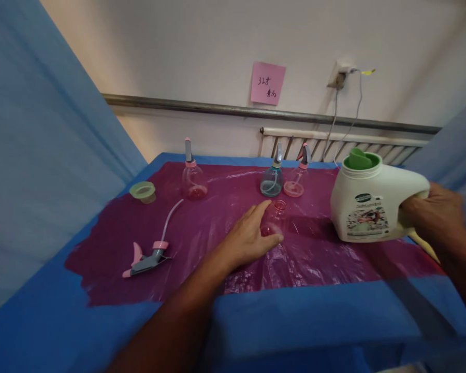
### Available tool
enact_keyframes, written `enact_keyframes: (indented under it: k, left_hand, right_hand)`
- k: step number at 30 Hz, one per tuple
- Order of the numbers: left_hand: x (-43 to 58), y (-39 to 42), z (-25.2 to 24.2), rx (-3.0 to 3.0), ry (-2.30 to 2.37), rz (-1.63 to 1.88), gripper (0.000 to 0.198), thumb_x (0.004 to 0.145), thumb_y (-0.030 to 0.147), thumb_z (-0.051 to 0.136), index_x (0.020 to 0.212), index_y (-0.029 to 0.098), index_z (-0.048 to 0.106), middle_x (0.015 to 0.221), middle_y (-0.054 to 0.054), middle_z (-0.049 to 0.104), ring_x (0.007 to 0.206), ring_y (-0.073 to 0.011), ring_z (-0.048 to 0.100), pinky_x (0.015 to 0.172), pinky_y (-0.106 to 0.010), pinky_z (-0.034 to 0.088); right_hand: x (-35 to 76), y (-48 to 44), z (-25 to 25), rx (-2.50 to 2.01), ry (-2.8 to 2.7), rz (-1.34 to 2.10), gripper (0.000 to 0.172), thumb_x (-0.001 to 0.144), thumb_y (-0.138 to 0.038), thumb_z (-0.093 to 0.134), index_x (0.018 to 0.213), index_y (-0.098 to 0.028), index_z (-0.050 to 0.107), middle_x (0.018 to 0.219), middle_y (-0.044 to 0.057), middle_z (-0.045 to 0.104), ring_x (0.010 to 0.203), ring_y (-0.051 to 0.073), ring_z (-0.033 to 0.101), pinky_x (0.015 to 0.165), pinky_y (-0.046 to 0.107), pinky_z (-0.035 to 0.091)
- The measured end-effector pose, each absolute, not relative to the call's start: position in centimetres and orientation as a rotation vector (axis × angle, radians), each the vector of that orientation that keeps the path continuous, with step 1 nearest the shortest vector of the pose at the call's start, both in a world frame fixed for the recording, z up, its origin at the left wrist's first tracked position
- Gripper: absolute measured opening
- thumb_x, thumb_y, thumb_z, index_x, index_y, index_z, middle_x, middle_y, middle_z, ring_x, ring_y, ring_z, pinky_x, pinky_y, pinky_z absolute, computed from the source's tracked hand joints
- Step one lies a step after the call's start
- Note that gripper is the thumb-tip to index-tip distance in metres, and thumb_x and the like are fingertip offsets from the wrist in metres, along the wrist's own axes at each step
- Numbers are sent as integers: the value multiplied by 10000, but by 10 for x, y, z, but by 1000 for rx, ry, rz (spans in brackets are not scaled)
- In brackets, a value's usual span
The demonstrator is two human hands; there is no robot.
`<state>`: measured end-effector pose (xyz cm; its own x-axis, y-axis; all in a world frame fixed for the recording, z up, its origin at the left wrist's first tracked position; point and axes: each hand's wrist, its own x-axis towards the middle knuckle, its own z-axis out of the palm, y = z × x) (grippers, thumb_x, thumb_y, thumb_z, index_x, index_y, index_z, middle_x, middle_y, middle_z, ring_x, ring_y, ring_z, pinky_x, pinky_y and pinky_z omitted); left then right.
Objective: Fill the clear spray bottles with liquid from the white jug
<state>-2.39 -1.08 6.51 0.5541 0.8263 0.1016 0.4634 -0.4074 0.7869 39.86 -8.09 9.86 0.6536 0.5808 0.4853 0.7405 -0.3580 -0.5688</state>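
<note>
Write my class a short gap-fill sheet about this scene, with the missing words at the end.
1. The right grip holds the cream plastic jug by its ____.
2. The loose grey-and-pink plastic spray head lies to the ____ of the left grip.
3. Counting the open, pink-tinted round bottle by the left grip, the round see-through bottles number ____.
4. The square paper note is coloured ____.

Missing words: handle; left; four; pink.
</note>
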Motion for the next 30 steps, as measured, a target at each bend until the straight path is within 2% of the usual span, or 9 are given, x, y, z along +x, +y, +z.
enact_keyframes:
  k: [4,10,14,18,24,26,30]
  left_hand:
    - [-25,-10,67,2061,1031,657,930,965,462,826,1796,271,454,1796,-147,566,1652,-406,569,1384,-584,464]
    - [-25,-10,65,2071,1030,652,937,989,493,810,1821,289,429,1808,-157,544,1690,-414,522,1405,-626,433]
    - [-24,-10,61,2088,1038,638,934,997,490,816,1823,300,424,1839,-168,510,1710,-447,492,1400,-683,421]
    - [-22,-9,59,2108,1059,636,938,989,512,820,1811,280,432,1849,-172,498,1716,-452,484,1412,-675,412]
    - [-20,-10,63,2125,1086,639,901,952,477,837,1755,260,491,1778,-170,578,1655,-451,557,1384,-642,460]
    - [-20,-10,64,2132,1092,628,894,950,475,840,1747,249,505,1764,-174,588,1639,-456,569,1377,-641,466]
    - [-20,-10,66,2157,1108,581,913,954,476,852,1761,236,498,1763,-179,585,1631,-460,573,1368,-640,476]
  right_hand:
    - [372,-82,137,-2151,-1003,-107,310,713,-368,615,897,-218,815,706,59,668,766,276,672,691,396,498]
    - [355,-74,159,-2197,-1294,-159,205,649,-384,560,746,-251,681,633,34,612,689,234,598,679,370,442]
    - [348,-67,169,-2290,-1493,-244,184,703,-414,571,751,-263,664,708,56,685,681,222,585,686,360,417]
    - [347,-61,179,-2417,-1560,-369,198,753,-385,597,856,-274,725,789,60,719,705,229,582,706,363,404]
    - [357,-55,187,-2517,-1648,-472,282,828,-398,650,1042,-285,796,914,80,795,744,241,598,701,363,389]
    - [360,-55,189,-2527,-1680,-532,289,835,-432,651,1043,-291,793,950,90,811,754,246,603,693,366,380]
    - [362,-56,198,-2488,-1780,-607,303,804,-540,602,948,-316,746,885,71,786,743,270,631,663,360,369]
